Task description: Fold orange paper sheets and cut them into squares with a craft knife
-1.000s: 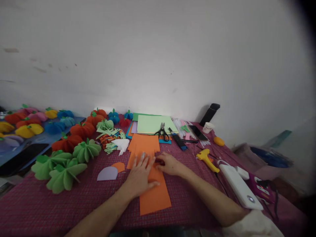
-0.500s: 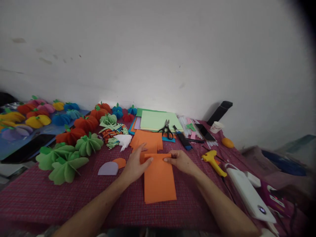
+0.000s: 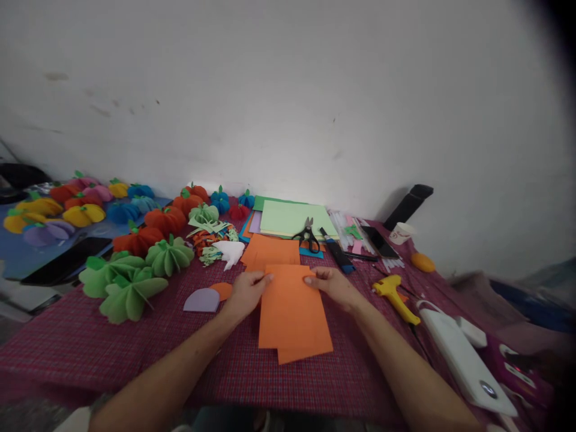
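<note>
Between my two hands is an orange sheet of paper (image 3: 292, 306), its far corners pinched under my thumbs. My left hand (image 3: 245, 293) grips the far left corner, and my right hand (image 3: 335, 285) the far right one. A second orange sheet (image 3: 306, 355) shows from under its near edge, offset to the right. Just beyond lies a stack of orange sheets (image 3: 272, 249). Left of my left hand rest a lilac half-round paper piece (image 3: 201, 300) and an orange rounded piece (image 3: 221, 290). Black scissors (image 3: 307, 235) lie behind the orange stack, on light green sheets (image 3: 292, 217).
Paper pumpkins (image 3: 166, 221) in several colours crowd the left side, beside paper scraps (image 3: 211, 243). To the right are a utility knife (image 3: 337, 252), a phone (image 3: 378, 241), a paper cup (image 3: 402, 233), a yellow glue gun (image 3: 398, 300) and a white power bank (image 3: 465, 360).
My left hand went from lying flat on the orange paper to pinching its far left corner. My right hand moved to the far right corner, and the upper sheet shifted off the one below.
</note>
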A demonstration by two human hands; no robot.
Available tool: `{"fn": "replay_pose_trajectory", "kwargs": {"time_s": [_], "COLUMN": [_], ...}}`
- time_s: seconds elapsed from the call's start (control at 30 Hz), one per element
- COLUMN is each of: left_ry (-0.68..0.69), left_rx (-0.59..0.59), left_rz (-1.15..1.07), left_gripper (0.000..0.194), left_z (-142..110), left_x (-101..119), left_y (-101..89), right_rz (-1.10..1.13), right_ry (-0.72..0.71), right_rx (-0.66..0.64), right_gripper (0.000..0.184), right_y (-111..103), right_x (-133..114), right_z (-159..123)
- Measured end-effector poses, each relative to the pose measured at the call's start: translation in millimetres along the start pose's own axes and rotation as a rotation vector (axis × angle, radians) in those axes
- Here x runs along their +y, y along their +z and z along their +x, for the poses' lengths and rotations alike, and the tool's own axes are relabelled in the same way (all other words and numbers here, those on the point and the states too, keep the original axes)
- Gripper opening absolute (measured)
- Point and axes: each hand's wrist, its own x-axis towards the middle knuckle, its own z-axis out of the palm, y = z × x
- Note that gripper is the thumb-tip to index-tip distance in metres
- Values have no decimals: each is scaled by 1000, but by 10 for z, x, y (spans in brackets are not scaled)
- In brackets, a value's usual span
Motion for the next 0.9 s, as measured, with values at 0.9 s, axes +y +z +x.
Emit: {"fn": "replay_pose_trajectory", "kwargs": {"time_s": [0.9], "left_ry": [276], "left_rx": [774], "left_rz": [-638], "left_gripper": [27], "left_z": [298], "left_x": [236], "left_y": [-651], "right_rz": [-668], "right_ry": [-222], "right_rx": [340], "right_gripper": [32], "right_y": [159], "right_x": [174], "right_z": [559]}}
